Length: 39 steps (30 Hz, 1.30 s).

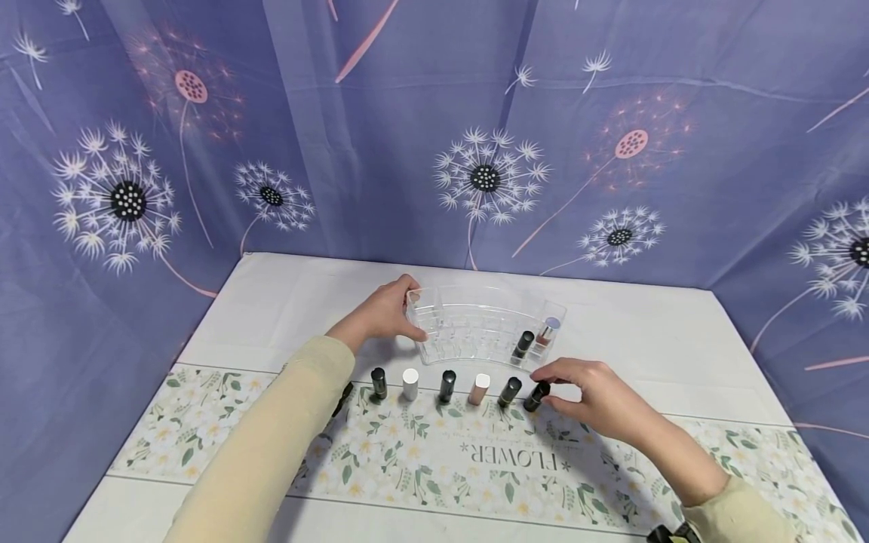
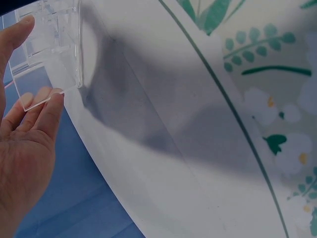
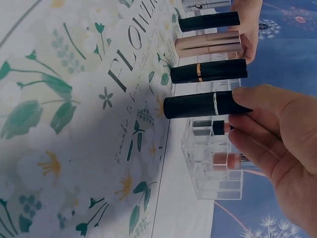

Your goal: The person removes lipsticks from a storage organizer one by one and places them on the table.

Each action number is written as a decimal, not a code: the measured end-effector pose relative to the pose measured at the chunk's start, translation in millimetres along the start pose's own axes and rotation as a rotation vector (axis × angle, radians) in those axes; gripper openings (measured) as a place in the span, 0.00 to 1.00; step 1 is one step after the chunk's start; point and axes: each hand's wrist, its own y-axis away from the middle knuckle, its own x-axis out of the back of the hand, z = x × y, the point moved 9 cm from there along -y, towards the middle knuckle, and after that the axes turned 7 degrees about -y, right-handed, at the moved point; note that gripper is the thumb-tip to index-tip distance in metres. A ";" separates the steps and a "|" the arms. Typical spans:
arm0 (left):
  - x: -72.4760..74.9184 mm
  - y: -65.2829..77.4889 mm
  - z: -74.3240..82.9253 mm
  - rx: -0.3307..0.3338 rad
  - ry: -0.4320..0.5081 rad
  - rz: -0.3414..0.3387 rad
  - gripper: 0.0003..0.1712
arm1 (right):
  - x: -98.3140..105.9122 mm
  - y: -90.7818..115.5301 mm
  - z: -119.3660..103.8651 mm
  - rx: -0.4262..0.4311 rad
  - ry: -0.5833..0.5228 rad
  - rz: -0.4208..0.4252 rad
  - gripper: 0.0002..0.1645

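Note:
My left hand [image 1: 385,311] grips the left end of a clear acrylic lipstick organizer [image 1: 475,348], thumb at its front and fingers behind; the left wrist view shows those fingers [image 2: 43,111] against the clear end wall. With thumb and fingertips my right hand [image 1: 597,396] pinches the top of a black lipstick with a silver band [image 3: 190,105], at the right end of a row. Beside it stand a black lipstick with a gold band [image 3: 208,72] and a rose-gold lipstick [image 3: 207,44]. Further left are a black one [image 1: 447,386], a white one [image 1: 410,384] and another black one [image 1: 379,384].
The organizer's right end holds a black-capped lipstick [image 1: 523,345] and a tube with a lilac-looking top [image 1: 548,329]. Partly behind the left forearm lies a dark object [image 1: 344,397]. A floral runner [image 1: 407,483] crosses the white table [image 1: 645,332]; a purple dandelion curtain [image 1: 380,151] stands behind.

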 end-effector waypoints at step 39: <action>2.9 3.6 5.2 -0.009 -0.009 0.001 0.50 | 52.8 -31.2 -5.4 0.034 0.054 0.080 0.25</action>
